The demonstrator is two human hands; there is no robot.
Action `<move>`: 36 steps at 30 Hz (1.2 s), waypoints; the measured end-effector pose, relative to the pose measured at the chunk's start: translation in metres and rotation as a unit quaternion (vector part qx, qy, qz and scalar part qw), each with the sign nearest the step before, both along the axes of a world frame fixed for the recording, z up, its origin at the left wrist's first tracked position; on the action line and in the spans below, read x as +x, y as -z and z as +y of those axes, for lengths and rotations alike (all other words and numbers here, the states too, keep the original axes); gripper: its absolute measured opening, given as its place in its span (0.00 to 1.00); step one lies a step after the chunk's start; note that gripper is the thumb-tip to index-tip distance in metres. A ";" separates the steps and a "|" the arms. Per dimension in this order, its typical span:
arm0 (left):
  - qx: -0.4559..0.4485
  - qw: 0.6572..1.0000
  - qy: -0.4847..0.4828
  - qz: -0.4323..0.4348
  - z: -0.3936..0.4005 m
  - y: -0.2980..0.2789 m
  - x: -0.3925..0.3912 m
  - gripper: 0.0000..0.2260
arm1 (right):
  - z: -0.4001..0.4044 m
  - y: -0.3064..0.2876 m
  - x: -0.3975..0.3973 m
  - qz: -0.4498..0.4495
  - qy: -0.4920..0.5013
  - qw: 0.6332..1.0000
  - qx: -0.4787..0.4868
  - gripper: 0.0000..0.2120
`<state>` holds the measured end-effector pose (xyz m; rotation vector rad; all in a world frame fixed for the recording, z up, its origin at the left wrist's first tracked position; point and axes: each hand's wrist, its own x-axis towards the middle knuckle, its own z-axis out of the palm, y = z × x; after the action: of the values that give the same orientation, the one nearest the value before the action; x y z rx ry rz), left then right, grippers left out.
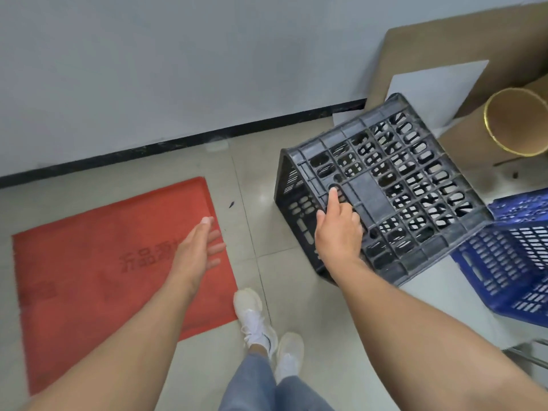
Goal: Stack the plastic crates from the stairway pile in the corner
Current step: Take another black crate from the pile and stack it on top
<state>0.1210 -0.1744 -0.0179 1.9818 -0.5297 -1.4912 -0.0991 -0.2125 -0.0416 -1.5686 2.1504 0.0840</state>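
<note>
While my right hand [338, 225] grips the ribbed bottom of the black crate [382, 188], index finger pushed into a slot, my left hand [201, 247] hangs open over the red mat [89, 262], holding nothing. I see the crate tilted, its perforated base turned up, one edge leaning on the blue crate [510, 256] beside the cardboard tube [516, 123].
</note>
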 end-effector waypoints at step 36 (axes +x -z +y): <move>0.224 0.957 -0.127 -0.131 0.198 0.149 0.382 0.36 | 0.064 -0.007 0.211 -0.463 0.171 0.868 0.054 0.17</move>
<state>0.5029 0.0236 -0.1665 2.5078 -0.0267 -1.2721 0.1119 -0.1481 -0.0349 -0.8427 1.5441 -0.5459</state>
